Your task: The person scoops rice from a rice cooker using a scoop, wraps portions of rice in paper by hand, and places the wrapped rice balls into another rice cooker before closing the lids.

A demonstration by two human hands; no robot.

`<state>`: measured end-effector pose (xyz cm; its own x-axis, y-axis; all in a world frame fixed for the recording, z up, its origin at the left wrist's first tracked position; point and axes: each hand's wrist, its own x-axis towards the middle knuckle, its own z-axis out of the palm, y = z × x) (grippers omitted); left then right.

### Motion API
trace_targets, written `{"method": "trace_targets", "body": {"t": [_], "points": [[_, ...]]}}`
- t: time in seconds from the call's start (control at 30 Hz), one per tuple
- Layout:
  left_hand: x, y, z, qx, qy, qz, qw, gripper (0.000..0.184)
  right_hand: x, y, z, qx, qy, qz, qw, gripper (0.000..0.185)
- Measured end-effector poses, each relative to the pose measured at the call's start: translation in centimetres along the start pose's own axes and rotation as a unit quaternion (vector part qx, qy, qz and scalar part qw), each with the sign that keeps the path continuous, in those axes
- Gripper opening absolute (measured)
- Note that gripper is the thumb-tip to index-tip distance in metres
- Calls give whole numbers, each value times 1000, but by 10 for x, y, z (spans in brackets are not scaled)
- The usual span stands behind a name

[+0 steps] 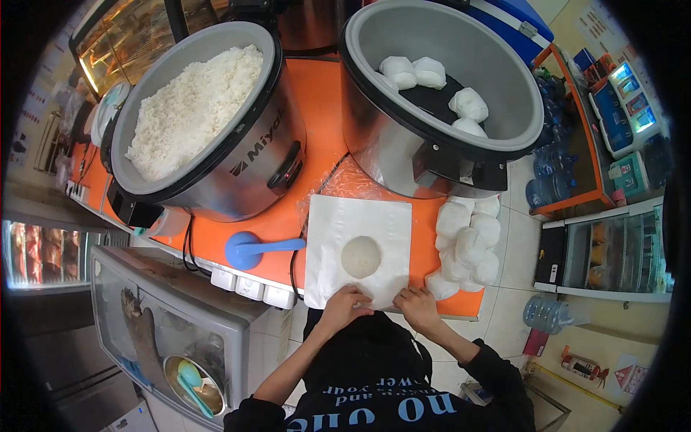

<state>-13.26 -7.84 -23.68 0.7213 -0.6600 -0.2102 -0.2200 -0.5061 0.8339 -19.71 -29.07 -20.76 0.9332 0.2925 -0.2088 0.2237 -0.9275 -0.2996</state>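
Observation:
A white sheet of wrapping paper [327, 219] lies flat on the orange table with a round mound of rice [360, 257] near its middle. At the sheet's near edge, my left hand [347, 308] has its fingers bent over the paper close to the left corner. My right hand [417, 306] pinches the same edge near the right corner. To the right stands a pile of wrapped white bundles [468, 241]. A blue rice scoop [246, 250] rests to the left, its handle toward the paper.
A Miyako rice cooker [270, 162] full of rice [198, 108] stands at the back left. Another large cooker [381, 137] at the back right holds several white bundles [430, 73]. Beside the table's left edge is a grey cabinet [237, 345].

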Motion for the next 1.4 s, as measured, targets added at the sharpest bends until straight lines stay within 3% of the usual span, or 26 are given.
{"method": "trace_targets", "body": {"t": [0.13,0.23,0.3,0.33,0.4,0.43,0.47,0.5,0.57,0.63,0.67,0.73,0.8,0.83,0.9,0.93,1.03,1.07,1.17,1.23,1.27,1.33,1.37,1.4], "points": [[-2,-3,1,-1,3,6,1000,25,1,-1,-4,7,11,5,1000,8],[-2,-10,4,-57,-8,-52,997,18,5,0,-7,4,0,4,1000,16],[1,-12,8,-4,21,3,1000,15,10,3,-16,13,-49,-1,999,24],[4,-7,6,22,37,29,999,14,16,-1,-26,36,-5,-2,999,28],[6,21,-2,109,156,89,978,20,32,-13,-43,83,85,-4,993,36],[5,40,-11,150,215,116,958,22,32,-12,-38,142,73,32,987,37],[6,47,-27,196,252,113,941,30,29,-10,-25,201,62,70,975,39],[-3,22,-34,164,215,68,960,30,28,-5,-6,258,56,104,959,41],[-16,-46,-46,100,149,-18,984,30,6,32,36,190,52,-5,980,41],[-3,-51,-71,-67,179,-50,980,28,12,51,35,435,121,13,892,33],[-1,-54,-78,-150,185,-70,969,27,17,56,42,509,120,86,848,30],[28,-49,-72,-168,280,-86,941,26,44,53,15,633,116,227,731,23],[53,-51,-66,-145,340,-56,928,25,50,56,17,663,97,214,711,23],[54,-54,-69,-128,303,-41,943,25,54,57,17,678,88,209,699,24],[38,-49,-77,-99,231,-22,968,26,49,55,3,587,-18,189,787,34],[29,-36,-88,-115,181,-59,975,28,42,45,-5,540,-75,182,818,40],[15,-18,-102,-70,112,-113,985,24,52,-4,-14,379,5,161,911,45],[12,-14,-105,-58,101,-86,989,23,53,-21,-5,370,107,169,907,37],[3,-15,-110,-37,62,-36,997,20,37,-14,47,242,198,121,942,23],[-3,-26,-113,-48,26,-49,997,20,26,0,35,338,170,102,920,14],[-1,-29,-110,-72,80,-49,993,19,23,2,29,386,154,94,905,9],[17,-32,-96,-118,190,-44,974,17,41,9,18,483,214,234,816,5],[30,-33,-85,-71,252,-59,963,15,50,13,12,523,240,301,761,4],[44,-34,-71,-22,313,-74,947,14,62,17,18,515,298,286,751,3]]}}
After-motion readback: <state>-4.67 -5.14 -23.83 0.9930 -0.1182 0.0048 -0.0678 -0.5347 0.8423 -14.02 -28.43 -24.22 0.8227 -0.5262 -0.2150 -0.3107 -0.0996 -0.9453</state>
